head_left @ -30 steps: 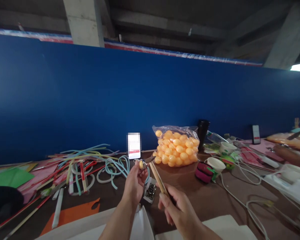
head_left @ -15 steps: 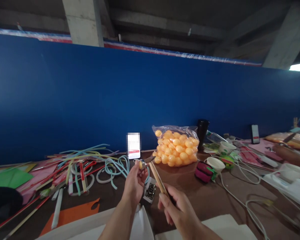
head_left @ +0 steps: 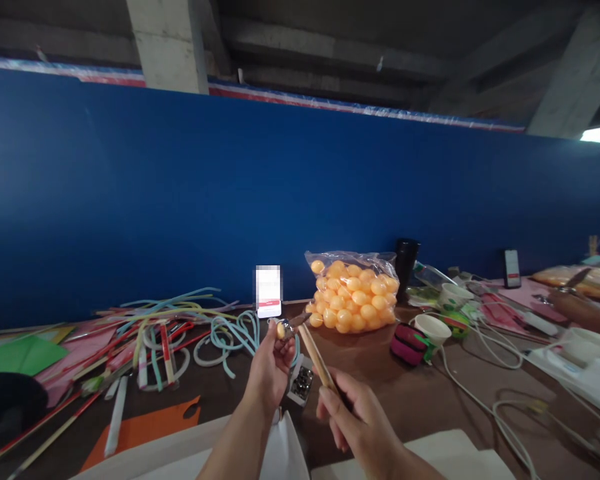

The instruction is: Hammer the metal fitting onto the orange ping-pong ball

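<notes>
L hand (head_left: 274, 365) pinching sm. yellow-silver item (head_left: 283, 329), R hand (head_left: 353, 412) clamped on wooden stick (head_left: 315, 353); phone (head_left: 269, 293) txt illegible.

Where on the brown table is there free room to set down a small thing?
A bare patch of table lies between the bag of orange balls, the purple pouch and the right hand. The left side is crowded with tubes and sticks; the right with cups and cables.

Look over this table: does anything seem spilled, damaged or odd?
Nothing looks spilled. The orange sheet, front left, looks odd: otherwise plain, it has a dark hole or mark near one corner. The pale blue tubes lie tangled.
</notes>
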`<state>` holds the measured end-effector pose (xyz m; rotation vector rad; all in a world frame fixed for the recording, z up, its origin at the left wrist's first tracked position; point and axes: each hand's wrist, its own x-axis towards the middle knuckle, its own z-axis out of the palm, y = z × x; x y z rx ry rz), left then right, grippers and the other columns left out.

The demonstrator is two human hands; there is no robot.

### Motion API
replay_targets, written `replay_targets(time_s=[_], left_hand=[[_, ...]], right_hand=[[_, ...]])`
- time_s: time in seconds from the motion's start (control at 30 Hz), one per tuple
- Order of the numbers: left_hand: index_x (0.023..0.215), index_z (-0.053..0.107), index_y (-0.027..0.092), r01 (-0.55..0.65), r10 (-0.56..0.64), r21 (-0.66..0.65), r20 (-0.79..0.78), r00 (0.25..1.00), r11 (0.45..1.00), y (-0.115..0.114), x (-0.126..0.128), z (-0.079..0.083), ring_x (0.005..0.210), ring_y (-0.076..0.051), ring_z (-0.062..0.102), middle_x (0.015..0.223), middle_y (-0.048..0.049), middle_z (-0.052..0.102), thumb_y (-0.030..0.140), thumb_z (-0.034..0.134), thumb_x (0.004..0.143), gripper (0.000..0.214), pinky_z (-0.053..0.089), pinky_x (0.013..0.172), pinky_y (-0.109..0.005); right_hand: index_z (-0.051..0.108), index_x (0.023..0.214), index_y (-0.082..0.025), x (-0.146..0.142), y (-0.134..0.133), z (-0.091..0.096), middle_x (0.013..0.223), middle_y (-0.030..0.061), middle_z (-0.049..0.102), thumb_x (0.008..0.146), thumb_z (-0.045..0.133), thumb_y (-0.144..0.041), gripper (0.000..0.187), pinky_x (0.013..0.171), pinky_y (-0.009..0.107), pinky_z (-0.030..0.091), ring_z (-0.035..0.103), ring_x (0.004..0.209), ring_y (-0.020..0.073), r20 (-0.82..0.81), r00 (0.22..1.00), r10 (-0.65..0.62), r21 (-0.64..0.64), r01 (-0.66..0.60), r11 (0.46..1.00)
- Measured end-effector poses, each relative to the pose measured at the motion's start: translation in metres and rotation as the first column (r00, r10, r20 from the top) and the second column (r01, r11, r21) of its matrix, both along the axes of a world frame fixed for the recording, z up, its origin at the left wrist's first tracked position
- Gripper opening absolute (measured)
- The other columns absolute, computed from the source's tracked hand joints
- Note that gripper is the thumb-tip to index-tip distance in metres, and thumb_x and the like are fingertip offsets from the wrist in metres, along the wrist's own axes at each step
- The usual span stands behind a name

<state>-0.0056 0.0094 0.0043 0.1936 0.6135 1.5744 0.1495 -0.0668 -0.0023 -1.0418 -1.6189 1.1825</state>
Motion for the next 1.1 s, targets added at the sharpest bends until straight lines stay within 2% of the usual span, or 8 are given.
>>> replay_targets(time_s=[0.27, 0.5, 0.7, 0.8, 0.93, 1.1], left_hand=[[0.079, 0.064, 0.011, -0.018, 0.017, 0.010, 0.023, 1.000, 1.000, 0.0009, -0.0006, -0.0011, 0.050, -0.008, 0.063, 0.062, -0.0019, 0.065, 0.020, 0.060, 0.087, 0.013, 0.053, 0.050, -0.015], [0.081, 0.065, 0.011, -0.022, 0.022, 0.013, 0.003, 1.000, 1.000, 0.0014, 0.0012, -0.0014, 0.049, -0.007, 0.061, 0.064, -0.0020, 0.065, 0.022, 0.063, 0.086, 0.012, 0.053, 0.048, -0.014], [0.081, 0.065, 0.011, -0.017, 0.017, 0.014, -0.014, 1.000, 1.000, 0.0011, 0.0015, -0.0003, 0.050, -0.007, 0.061, 0.066, -0.0027, 0.065, 0.022, 0.063, 0.085, 0.012, 0.053, 0.050, -0.015], [0.078, 0.064, 0.011, -0.033, 0.033, -0.011, -0.016, 0.999, 0.999, 0.0019, 0.0016, -0.0008, 0.051, -0.007, 0.061, 0.064, -0.0024, 0.064, 0.023, 0.064, 0.085, 0.014, 0.053, 0.051, -0.014], [0.083, 0.064, 0.012, -0.048, 0.048, -0.012, -0.018, 0.999, 0.999, 0.0029, 0.0005, -0.0017, 0.052, -0.007, 0.061, 0.066, -0.0017, 0.064, 0.023, 0.062, 0.086, 0.012, 0.053, 0.052, -0.015], [0.078, 0.062, 0.012, -0.052, 0.050, -0.058, -0.041, 0.998, 0.997, 0.0041, -0.0008, -0.0041, 0.043, -0.006, 0.055, 0.057, 0.0011, 0.058, 0.029, 0.065, 0.084, 0.019, 0.047, 0.041, -0.013]], right_hand=[[0.056, 0.116, -0.016, -0.0003, -0.0013, -0.0001, 0.073, 0.0007, 0.061, 0.094, 0.047, -0.051, 0.043, 0.037, 0.016, 0.031, 0.046, 0.039, 0.0057, 0.033, 0.999, 0.041, 0.006, -0.041, 0.999], [0.057, 0.113, -0.016, -0.0004, 0.0010, 0.0001, 0.072, 0.0004, 0.062, 0.095, 0.048, -0.048, 0.038, 0.037, 0.016, 0.032, 0.046, 0.039, 0.0059, 0.069, 0.998, 0.009, 0.006, -0.009, 1.000], [0.058, 0.106, -0.016, -0.0006, 0.0025, 0.0014, 0.071, -0.0004, 0.060, 0.095, 0.047, -0.049, 0.036, 0.037, 0.016, 0.032, 0.044, 0.039, 0.0054, 0.031, 1.000, -0.001, 0.010, 0.000, 1.000], [0.058, 0.108, -0.016, -0.0006, 0.0018, 0.0025, 0.071, -0.0004, 0.061, 0.095, 0.047, -0.049, 0.037, 0.037, 0.016, 0.031, 0.046, 0.039, 0.0055, 0.067, 0.997, 0.026, -0.014, -0.025, 1.000], [0.056, 0.113, -0.017, -0.0007, 0.0003, 0.0014, 0.072, -0.0009, 0.061, 0.095, 0.047, -0.048, 0.037, 0.038, 0.016, 0.032, 0.046, 0.040, 0.0053, 0.036, 0.999, 0.016, 0.009, -0.016, 1.000], [0.057, 0.111, -0.016, -0.0009, 0.0024, -0.0035, 0.072, -0.0003, 0.061, 0.095, 0.047, -0.048, 0.037, 0.036, 0.015, 0.030, 0.045, 0.039, 0.0048, 0.071, 0.997, 0.008, -0.005, -0.008, 1.000]])
